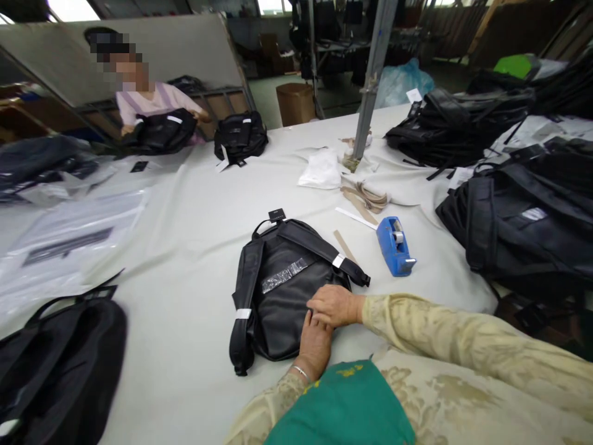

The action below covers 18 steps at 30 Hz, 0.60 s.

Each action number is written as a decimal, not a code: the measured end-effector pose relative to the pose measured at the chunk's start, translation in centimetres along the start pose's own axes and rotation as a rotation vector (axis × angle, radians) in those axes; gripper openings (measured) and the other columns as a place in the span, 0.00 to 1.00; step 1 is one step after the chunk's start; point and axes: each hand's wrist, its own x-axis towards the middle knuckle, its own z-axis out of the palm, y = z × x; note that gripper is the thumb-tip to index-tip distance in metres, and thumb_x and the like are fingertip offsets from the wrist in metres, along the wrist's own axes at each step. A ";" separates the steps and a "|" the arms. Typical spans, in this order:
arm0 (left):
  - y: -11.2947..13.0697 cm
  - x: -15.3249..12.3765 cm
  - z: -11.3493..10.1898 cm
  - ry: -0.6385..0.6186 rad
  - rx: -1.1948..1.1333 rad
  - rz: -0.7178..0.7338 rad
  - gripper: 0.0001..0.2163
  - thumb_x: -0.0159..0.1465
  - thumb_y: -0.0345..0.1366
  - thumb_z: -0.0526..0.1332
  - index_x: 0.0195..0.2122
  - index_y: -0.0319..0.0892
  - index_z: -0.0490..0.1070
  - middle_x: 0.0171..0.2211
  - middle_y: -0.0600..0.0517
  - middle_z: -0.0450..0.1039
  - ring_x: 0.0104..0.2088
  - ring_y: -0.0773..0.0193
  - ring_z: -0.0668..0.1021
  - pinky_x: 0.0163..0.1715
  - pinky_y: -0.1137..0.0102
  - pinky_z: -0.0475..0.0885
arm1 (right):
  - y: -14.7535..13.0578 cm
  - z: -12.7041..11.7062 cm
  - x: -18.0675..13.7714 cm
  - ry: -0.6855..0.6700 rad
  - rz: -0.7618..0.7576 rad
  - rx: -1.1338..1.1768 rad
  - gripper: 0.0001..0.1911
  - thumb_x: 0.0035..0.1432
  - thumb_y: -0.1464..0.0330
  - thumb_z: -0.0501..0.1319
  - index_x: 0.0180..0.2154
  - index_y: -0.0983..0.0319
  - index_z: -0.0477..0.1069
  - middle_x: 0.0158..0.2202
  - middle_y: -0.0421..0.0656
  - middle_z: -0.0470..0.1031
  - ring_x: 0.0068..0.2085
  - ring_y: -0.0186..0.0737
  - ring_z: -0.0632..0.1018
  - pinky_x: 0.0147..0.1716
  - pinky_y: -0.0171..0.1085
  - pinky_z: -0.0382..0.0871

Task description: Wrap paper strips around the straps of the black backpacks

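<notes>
A black backpack lies on the table with its shoulder straps facing up. White bands wrap both straps, clear plastic film covers a strip across the back panel, and a black hang tag is at the top handle. My left hand rests on the bag's lower right part, fingers stretched out. Just above it, my right hand lies on the same area, fingers slightly bent, their tips meeting those of my left hand. Nothing shows in either hand; the undersides of the fingers are hidden.
A blue tape dispenser stands right of the bag, near brown strips and a white packet. More black backpacks are piled at right; another lies at left. A metal post rises beyond. Across the table a person handles a backpack.
</notes>
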 end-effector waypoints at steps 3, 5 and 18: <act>-1.2 -1.0 -1.3 -0.050 -0.023 0.068 0.21 0.67 0.34 0.53 0.61 0.45 0.64 0.58 0.45 0.70 0.63 0.51 0.64 0.61 0.51 0.58 | 2.2 0.7 1.6 -0.010 -0.255 -0.013 0.24 0.65 0.58 0.53 0.57 0.63 0.69 0.57 0.53 0.70 0.61 0.53 0.65 0.59 0.54 0.54; -2.8 -2.5 -2.3 -0.087 -0.025 0.112 0.24 0.67 0.37 0.53 0.65 0.48 0.58 0.64 0.47 0.62 0.65 0.52 0.60 0.61 0.50 0.58 | 3.8 1.0 1.0 -0.027 -0.271 -0.015 0.28 0.64 0.57 0.54 0.60 0.64 0.65 0.62 0.54 0.64 0.65 0.56 0.58 0.61 0.59 0.47; -8.6 -8.7 1.9 0.279 0.285 0.090 0.24 0.60 0.34 0.60 0.57 0.62 0.67 0.58 0.47 0.71 0.60 0.47 0.70 0.63 0.43 0.49 | 5.2 3.8 -1.7 -0.127 -0.220 0.195 0.45 0.46 0.64 0.62 0.66 0.46 0.53 0.69 0.45 0.53 0.68 0.59 0.52 0.62 0.64 0.39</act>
